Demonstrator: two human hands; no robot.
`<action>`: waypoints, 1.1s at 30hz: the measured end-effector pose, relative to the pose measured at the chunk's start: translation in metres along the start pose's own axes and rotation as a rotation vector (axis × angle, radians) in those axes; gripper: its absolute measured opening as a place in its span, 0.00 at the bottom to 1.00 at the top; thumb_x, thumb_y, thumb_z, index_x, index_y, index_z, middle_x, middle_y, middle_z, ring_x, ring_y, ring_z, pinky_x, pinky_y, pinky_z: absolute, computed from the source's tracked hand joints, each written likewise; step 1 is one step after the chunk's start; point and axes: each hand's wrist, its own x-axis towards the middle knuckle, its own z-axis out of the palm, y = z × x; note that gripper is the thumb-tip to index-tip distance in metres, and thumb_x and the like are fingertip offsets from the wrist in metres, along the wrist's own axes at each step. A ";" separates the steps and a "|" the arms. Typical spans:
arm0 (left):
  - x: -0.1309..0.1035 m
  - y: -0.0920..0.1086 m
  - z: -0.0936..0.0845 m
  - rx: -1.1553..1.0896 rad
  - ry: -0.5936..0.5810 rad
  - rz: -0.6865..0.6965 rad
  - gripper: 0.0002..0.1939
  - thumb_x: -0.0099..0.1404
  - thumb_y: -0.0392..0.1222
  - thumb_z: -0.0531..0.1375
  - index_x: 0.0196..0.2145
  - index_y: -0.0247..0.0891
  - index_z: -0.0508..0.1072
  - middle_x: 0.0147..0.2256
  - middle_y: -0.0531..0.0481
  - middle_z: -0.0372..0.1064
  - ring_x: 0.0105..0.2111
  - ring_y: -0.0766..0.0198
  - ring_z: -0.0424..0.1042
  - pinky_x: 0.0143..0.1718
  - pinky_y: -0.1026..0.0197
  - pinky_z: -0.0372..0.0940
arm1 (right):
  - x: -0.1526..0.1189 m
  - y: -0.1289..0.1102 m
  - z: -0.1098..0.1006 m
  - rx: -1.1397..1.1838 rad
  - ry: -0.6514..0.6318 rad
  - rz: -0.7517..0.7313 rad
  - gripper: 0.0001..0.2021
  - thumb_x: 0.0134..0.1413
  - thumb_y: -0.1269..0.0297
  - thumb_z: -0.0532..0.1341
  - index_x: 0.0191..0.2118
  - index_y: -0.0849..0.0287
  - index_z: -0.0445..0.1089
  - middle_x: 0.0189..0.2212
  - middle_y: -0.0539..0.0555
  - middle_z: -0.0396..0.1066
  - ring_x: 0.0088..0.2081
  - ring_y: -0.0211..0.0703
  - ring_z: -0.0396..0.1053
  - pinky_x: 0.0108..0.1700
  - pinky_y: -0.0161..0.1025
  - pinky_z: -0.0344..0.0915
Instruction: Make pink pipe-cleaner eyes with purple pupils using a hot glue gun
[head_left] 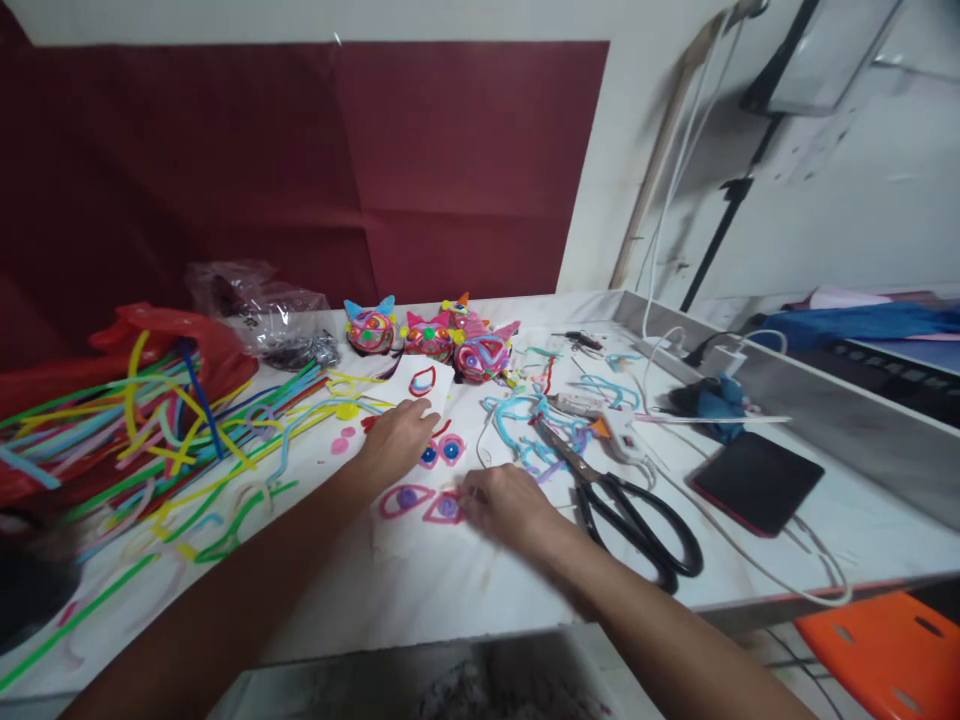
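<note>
My left hand (401, 437) rests over the white paper (442, 385), its fingers near a red and blue drop shape (422, 381) and a pair of pink shapes with blue centres (451, 450). What is under its fingers is hidden. My right hand (506, 502) is bent, its fingertips together at the right edge of a pink eye shape with a purple centre (445, 507). A similar pink eye shape (406, 499) lies to the left of it. Anything between the right fingertips is too small to make out.
Black-handled scissors (626, 515) lie right of my right hand. Coloured pipe cleaners (187, 420) cover the left side. Several decorated cat-like heads (480, 355) stand at the back. A black tablet-like object (757, 482), a white cable and a glue gun (628, 438) lie rightward.
</note>
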 end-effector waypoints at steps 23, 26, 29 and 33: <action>-0.056 0.042 0.009 -0.332 0.053 0.076 0.10 0.57 0.44 0.66 0.34 0.38 0.71 0.34 0.46 0.69 0.35 0.56 0.72 0.37 0.56 0.68 | -0.004 0.008 0.006 0.105 0.006 0.020 0.11 0.61 0.70 0.59 0.41 0.57 0.80 0.33 0.57 0.81 0.33 0.44 0.73 0.34 0.37 0.56; -0.056 0.043 0.011 -0.306 0.023 0.058 0.07 0.59 0.42 0.64 0.32 0.38 0.70 0.32 0.47 0.69 0.35 0.57 0.72 0.37 0.56 0.68 | -0.004 0.009 0.006 0.125 0.012 0.019 0.11 0.60 0.70 0.60 0.41 0.57 0.80 0.33 0.57 0.80 0.33 0.43 0.72 0.35 0.37 0.56; -0.056 0.043 0.011 -0.309 -0.014 0.062 0.04 0.60 0.40 0.62 0.32 0.38 0.71 0.32 0.47 0.70 0.36 0.56 0.72 0.39 0.56 0.68 | -0.004 0.009 0.007 0.135 0.016 0.011 0.11 0.60 0.70 0.59 0.40 0.58 0.80 0.33 0.57 0.80 0.32 0.43 0.72 0.35 0.37 0.57; -0.056 0.042 0.009 -0.322 -0.066 0.033 0.02 0.60 0.38 0.61 0.32 0.37 0.71 0.33 0.46 0.70 0.37 0.56 0.72 0.40 0.55 0.68 | -0.005 0.011 0.008 0.155 0.024 0.005 0.11 0.60 0.70 0.59 0.42 0.58 0.80 0.32 0.57 0.80 0.31 0.42 0.71 0.34 0.36 0.57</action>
